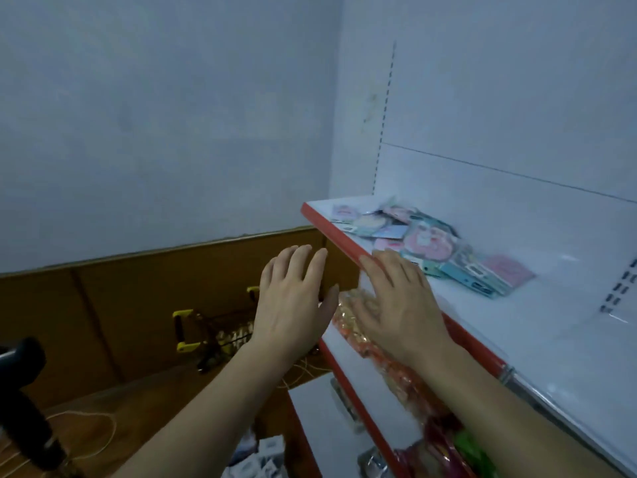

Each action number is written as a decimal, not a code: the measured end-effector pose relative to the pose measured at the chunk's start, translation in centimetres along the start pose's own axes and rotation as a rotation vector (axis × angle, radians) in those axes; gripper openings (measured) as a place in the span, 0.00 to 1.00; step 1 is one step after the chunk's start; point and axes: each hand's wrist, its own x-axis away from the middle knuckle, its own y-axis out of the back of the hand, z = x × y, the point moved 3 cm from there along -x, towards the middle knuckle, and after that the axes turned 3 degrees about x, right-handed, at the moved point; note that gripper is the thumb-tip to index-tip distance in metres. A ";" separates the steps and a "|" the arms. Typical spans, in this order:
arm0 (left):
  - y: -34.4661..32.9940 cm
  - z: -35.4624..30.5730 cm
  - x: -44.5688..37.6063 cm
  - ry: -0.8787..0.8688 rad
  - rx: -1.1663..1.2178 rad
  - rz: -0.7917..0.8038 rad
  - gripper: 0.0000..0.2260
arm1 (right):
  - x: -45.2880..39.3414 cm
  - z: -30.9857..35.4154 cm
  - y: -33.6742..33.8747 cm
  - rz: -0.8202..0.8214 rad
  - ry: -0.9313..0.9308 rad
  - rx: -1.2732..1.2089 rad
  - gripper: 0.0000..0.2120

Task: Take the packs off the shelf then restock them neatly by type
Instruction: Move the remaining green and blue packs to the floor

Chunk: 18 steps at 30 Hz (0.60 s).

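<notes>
A loose heap of small pastel packs (427, 241) lies on the white top shelf (517, 322), which has a red front edge. My right hand (396, 305) is flat with straight fingers, its fingertips over the shelf's red edge just short of the packs. My left hand (293, 298) hovers to the left of the shelf edge in the air, fingers straight and together, holding nothing.
A lower shelf (348, 367) carries orange and red wrapped goods (386, 360). A small cart with yellow corners (213, 332) stands on the wooden floor by the brown skirting. White boxes (262, 457) lie on the floor below. A dark handle (24, 391) is at the far left.
</notes>
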 end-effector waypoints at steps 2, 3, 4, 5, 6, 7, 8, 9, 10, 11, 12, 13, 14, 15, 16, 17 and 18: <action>0.3 -2.7 -0.4 -0.095 0.058 -0.010 0.26 | 1.9 -1.5 2.7 -0.039 -0.074 0.047 0.28; 0.3 -4.2 -0.5 -0.143 0.081 -0.013 0.26 | 3.0 -2.3 4.0 -0.060 -0.108 0.069 0.28; 0.2 -6.0 -0.4 -0.188 0.105 -0.012 0.26 | 4.2 -3.0 5.3 -0.077 -0.141 0.097 0.28; 0.1 -7.7 -0.3 -0.230 0.132 -0.010 0.26 | 5.6 -3.8 6.5 -0.087 -0.175 0.127 0.28; 0.1 -9.6 0.0 -0.274 0.163 -0.007 0.26 | 7.0 -4.5 7.9 -0.090 -0.210 0.159 0.28; 0.1 -11.6 0.4 -0.320 0.194 -0.004 0.26 | 8.6 -5.3 9.3 -0.090 -0.250 0.195 0.28; 0.1 -13.7 0.9 -0.367 0.222 -0.002 0.25 | 10.2 -6.0 10.7 -0.091 -0.292 0.233 0.28; 0.1 -15.7 1.4 -0.412 0.249 0.001 0.25 | 11.8 -6.6 12.2 -0.098 -0.334 0.271 0.28; 0.2 -17.8 2.0 -0.459 0.280 0.000 0.25 | 13.5 -7.3 13.8 -0.109 -0.373 0.305 0.28; 0.3 -19.9 2.7 -0.506 0.318 -0.004 0.25 | 15.3 -7.9 15.3 -0.118 -0.409 0.337 0.28; 0.5 -22.0 3.5 -0.553 0.365 -0.009 0.25 | 17.1 -8.5 16.9 -0.126 -0.445 0.367 0.28; 0.8 -24.1 4.3 -0.594 0.413 -0.012 0.25 | 18.9 -9.1 18.4 -0.129 -0.480 0.399 0.28; 1.2 -26.2 5.2 -0.630 0.456 -0.014 0.24 | 20.8 -9.6 20.0 -0.134 -0.515 0.431 0.28; 1.6 -28.3 6.1 -0.665 0.493 -0.015 0.24 | 22.7 -10.1 21.6 -0.141 -0.553 0.463 0.28; 2.1 -30.5 7.1 -0.701 0.525 -0.013 0.24 | 24.6 -10.5 23.3 -0.149 -0.591 0.491 0.28; 2.6 -32.5 8.2 -0.734 0.555 -0.009 0.24 | 26.6 -10.8 25.0 -0.158 -0.630 0.519 0.28; 3.1 -34.6 9.4 -0.765 0.586 -0.005 0.24 | 28.7 -11.0 26.6 -0.169 -0.662 0.550 0.28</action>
